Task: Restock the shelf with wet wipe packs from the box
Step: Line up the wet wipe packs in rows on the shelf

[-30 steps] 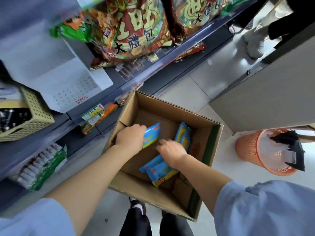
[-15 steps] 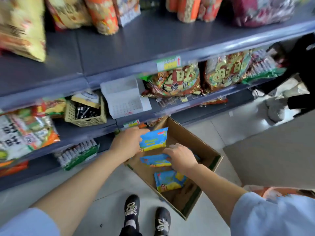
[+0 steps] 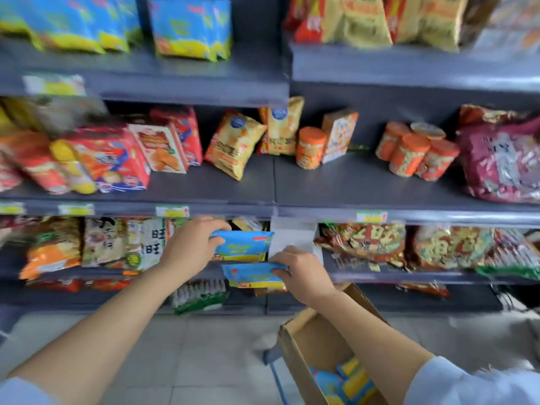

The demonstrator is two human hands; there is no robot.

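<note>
Two grips, each closed on a blue pack — the left hand (image 3: 193, 247) pinches the upper pack (image 3: 244, 246), the right hand (image 3: 302, 273) the lower pack (image 3: 251, 276) just beneath. Both are held before the shelf (image 3: 380, 277); the box (image 3: 318, 337) stands on the floor (image 3: 204, 361) below, more packs (image 3: 347, 381) inside.

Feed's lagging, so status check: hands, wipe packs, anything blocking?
Left hand grips upper wet wipe pack, right hand grips lower pack. Both held at shelf front, unplaced. Spare packs in cardboard box. Nothing seen blocking.

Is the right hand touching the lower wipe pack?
Touching. Head view: the right hand pinches the right end of the lower wipe pack, fingers curled over its edge.
</note>
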